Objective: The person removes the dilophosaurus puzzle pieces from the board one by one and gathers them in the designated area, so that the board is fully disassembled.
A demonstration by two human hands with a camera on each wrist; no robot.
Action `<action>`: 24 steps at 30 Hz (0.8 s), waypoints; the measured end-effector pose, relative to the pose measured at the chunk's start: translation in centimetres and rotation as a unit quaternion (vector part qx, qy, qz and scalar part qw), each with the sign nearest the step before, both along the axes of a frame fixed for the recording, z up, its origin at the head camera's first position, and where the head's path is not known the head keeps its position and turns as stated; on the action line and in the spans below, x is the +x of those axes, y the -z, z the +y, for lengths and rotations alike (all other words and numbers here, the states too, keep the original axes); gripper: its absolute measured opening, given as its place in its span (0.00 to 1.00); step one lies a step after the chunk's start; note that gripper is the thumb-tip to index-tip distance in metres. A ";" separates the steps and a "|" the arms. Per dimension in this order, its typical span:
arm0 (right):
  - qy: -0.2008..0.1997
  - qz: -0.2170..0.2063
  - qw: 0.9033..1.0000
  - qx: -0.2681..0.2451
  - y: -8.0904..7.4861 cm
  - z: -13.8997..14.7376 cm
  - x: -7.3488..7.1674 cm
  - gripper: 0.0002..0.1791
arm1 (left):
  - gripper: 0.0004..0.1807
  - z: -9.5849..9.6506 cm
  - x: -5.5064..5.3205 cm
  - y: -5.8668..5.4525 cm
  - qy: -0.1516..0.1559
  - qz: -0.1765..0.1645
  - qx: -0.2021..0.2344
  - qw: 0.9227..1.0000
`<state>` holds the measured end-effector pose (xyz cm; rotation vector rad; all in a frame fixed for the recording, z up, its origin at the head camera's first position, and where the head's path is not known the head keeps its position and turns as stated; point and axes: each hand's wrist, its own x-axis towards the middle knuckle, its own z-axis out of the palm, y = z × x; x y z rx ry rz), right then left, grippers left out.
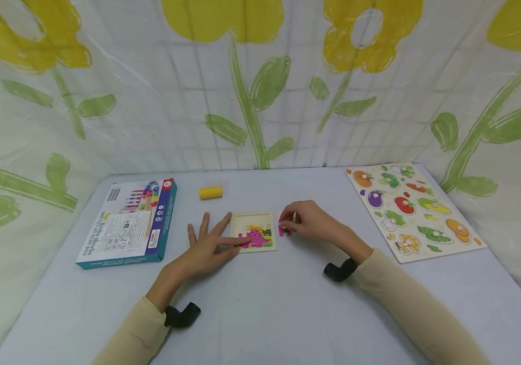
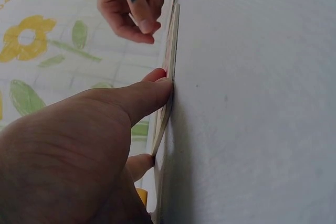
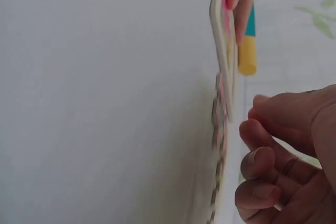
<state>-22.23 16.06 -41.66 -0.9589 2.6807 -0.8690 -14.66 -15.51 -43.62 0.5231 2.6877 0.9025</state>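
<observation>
Left hand [image 1: 208, 248] lying flat with fingers spread, forefinger pressed on the puzzle tray [image 1: 253, 231] at its left edge, holding it against the table [image 1: 260, 304]. Right hand [image 1: 308, 223] just right of the tray, fingers curled and pinching a pink puzzle piece [image 1: 284, 230] close beside the tray's right edge, nearer than the other hand. Tray roughly square, no long axis. Open tabletop in front of the tray; yellow cylinder [image 1: 210, 192] behind it, box [image 1: 128, 225] well left, vegetable board [image 1: 413, 210] well right.

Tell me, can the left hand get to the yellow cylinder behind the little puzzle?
Probably yes. The left hand lies flat by the dinosaur puzzle, and only bare table shows between it and the yellow cylinder.
</observation>
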 end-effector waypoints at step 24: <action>-0.096 -0.053 0.993 0.051 -0.2 -5.7 -1.9 0.17 | 0.18 0.0 -0.2 0.0 0.001 -0.002 -0.005 1.000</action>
